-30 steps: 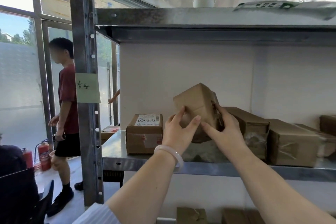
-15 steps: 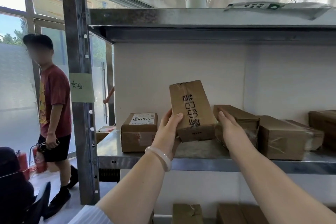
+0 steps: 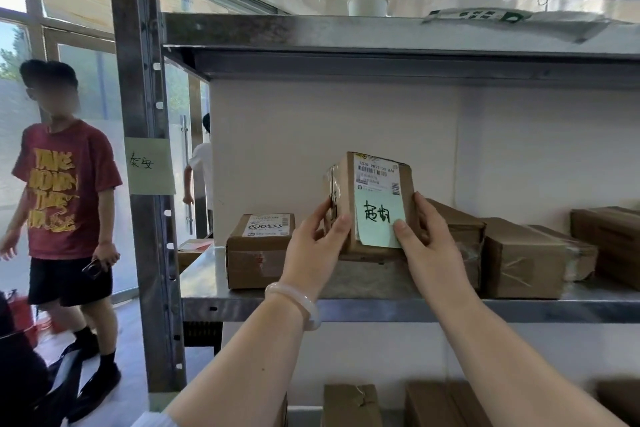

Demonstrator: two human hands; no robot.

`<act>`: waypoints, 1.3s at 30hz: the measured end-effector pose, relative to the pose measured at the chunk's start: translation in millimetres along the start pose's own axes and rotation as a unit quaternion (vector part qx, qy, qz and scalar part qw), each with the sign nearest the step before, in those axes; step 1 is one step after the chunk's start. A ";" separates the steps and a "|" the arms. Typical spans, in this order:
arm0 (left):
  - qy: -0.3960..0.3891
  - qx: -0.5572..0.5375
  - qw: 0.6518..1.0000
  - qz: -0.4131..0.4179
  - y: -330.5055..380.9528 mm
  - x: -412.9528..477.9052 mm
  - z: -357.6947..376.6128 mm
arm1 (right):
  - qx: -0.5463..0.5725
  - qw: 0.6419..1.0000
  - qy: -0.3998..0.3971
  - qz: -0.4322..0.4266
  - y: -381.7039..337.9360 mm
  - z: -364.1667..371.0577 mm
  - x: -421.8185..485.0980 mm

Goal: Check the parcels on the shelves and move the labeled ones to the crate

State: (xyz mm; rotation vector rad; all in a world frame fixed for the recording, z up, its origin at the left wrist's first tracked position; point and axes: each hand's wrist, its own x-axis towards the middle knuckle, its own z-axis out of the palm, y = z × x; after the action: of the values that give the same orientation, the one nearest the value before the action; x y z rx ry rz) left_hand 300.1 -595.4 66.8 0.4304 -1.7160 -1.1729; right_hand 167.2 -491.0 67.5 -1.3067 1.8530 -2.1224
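Head view: the parcel [image 3: 370, 204], turned since half a second ago, now shows a printed label [image 3: 377, 173] and green note [image 3: 379, 218] (the earlier face bore only handwriting). Left hand [image 3: 313, 250] and right hand [image 3: 429, 239] grip its sides, fingers [image 3: 420, 206] curled, over the shelf [image 3: 381, 310]. Judged labeled, so crate-bound; crate unseen.
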 end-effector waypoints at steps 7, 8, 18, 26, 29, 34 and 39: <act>-0.034 0.031 0.999 0.025 -1.5 -4.2 -3.6 | -0.035 0.999 0.009 -0.013 -9.6 2.1 -16.3; -0.042 0.020 0.998 0.034 -1.0 -5.7 -4.3 | -0.041 0.999 0.008 -0.016 -11.2 3.4 -17.6; -0.071 -0.001 0.990 0.122 3.3 -15.1 -17.7 | -0.085 0.994 0.042 -0.060 -15.8 18.4 -31.3; -0.128 -0.029 0.978 0.160 9.5 -19.1 36.7 | -0.169 0.975 0.119 -0.079 -21.3 -37.4 -53.9; -0.162 -0.048 0.973 0.158 16.1 -29.3 78.1 | -0.231 0.957 0.156 -0.077 -24.3 -80.8 -67.0; -0.243 -0.116 0.950 0.157 28.2 -69.0 159.0 | -0.291 0.932 0.213 -0.038 -30.3 -167.2 -114.7; -0.327 -0.159 0.923 0.129 47.0 -134.0 259.9 | -0.346 0.903 0.253 0.022 -41.8 -265.6 -181.2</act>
State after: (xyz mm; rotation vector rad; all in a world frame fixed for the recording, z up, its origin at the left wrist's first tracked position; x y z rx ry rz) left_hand 149.0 -344.6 22.3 -0.4299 -1.9992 -1.4573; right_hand 145.8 -171.1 19.3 -0.7641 3.0110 -1.9710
